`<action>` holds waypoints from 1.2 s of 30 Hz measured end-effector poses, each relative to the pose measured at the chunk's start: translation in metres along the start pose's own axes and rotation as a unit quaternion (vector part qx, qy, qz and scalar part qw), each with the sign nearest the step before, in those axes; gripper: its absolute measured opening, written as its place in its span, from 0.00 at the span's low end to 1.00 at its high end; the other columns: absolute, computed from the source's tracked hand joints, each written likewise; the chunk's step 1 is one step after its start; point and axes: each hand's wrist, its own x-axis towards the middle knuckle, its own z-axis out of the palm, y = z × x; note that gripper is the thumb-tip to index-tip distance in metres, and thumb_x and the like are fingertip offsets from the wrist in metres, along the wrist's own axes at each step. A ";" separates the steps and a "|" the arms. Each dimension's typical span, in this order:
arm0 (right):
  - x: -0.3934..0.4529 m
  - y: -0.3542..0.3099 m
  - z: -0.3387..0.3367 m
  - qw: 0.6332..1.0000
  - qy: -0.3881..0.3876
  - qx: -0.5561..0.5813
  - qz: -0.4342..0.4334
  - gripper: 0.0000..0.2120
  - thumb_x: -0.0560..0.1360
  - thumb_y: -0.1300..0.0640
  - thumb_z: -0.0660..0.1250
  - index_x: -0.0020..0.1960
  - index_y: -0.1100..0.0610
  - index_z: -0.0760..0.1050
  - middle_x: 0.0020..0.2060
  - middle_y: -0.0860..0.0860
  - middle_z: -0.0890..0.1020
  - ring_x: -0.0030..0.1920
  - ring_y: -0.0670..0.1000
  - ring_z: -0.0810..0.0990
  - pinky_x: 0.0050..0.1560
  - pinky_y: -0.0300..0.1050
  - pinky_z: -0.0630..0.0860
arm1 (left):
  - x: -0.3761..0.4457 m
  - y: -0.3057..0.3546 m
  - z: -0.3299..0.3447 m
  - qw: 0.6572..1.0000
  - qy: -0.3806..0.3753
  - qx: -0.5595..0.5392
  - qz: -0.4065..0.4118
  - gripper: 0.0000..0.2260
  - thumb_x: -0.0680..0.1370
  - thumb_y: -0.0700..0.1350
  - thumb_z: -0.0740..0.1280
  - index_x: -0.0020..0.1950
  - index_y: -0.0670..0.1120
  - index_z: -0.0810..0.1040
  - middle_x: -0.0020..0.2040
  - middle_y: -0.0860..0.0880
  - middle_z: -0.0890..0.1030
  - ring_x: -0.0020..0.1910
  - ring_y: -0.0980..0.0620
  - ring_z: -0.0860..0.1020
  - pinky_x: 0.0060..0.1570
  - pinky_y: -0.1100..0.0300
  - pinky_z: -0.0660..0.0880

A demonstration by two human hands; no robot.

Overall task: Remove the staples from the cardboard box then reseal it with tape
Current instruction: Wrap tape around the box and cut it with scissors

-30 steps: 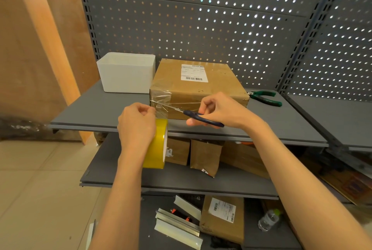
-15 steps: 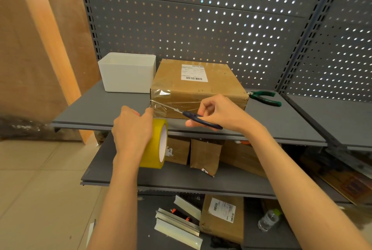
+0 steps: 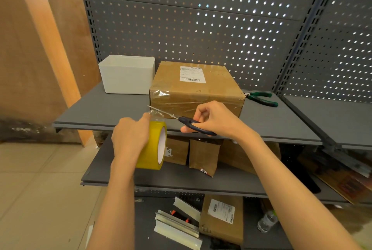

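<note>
My left hand grips the yellow tape roll. My right hand grips scissors, near the taped cardboard box.

The flat grey metal shelf carries a white rectangular plastic bin, a brown cardboard box and green-handled pliers.
</note>
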 end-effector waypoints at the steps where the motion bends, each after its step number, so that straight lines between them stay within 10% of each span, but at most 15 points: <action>1: 0.000 0.000 0.002 1.000 0.007 -0.004 0.001 0.17 0.65 0.45 0.76 0.37 0.57 0.75 0.28 0.48 0.78 0.29 0.44 0.74 0.32 0.33 0.71 | -0.002 -0.001 0.000 1.000 -0.004 -0.016 -0.003 0.19 0.78 0.53 0.59 0.33 0.41 0.66 0.31 0.45 0.68 0.30 0.51 0.65 0.29 0.57 0.59; 11: -0.005 -0.006 0.003 0.988 0.139 0.060 -0.013 0.15 0.64 0.45 0.76 0.38 0.54 0.74 0.31 0.47 0.79 0.32 0.43 0.76 0.34 0.35 0.74 | -0.017 -0.005 -0.003 0.992 -0.047 -0.119 -0.021 0.15 0.77 0.52 0.62 0.35 0.45 0.66 0.31 0.48 0.65 0.30 0.52 0.63 0.31 0.58 0.60; 23: -0.021 0.044 -0.044 0.872 0.470 0.074 0.116 0.12 0.77 0.56 0.64 0.58 0.61 0.72 0.46 0.50 0.75 0.46 0.47 0.73 0.40 0.34 0.70 | -0.030 0.020 -0.006 0.967 -0.103 -0.230 -0.033 0.16 0.77 0.51 0.64 0.32 0.48 0.64 0.34 0.49 0.68 0.32 0.53 0.67 0.33 0.59 0.64; 36: -0.043 0.092 -0.028 0.888 0.307 -0.165 0.301 0.11 0.77 0.58 0.65 0.56 0.64 0.76 0.50 0.61 0.81 0.51 0.59 0.79 0.45 0.48 0.74 | -0.041 0.022 0.001 0.950 -0.174 -0.259 -0.018 0.08 0.75 0.52 0.66 0.39 0.51 0.73 0.42 0.51 0.74 0.40 0.53 0.73 0.40 0.58 0.70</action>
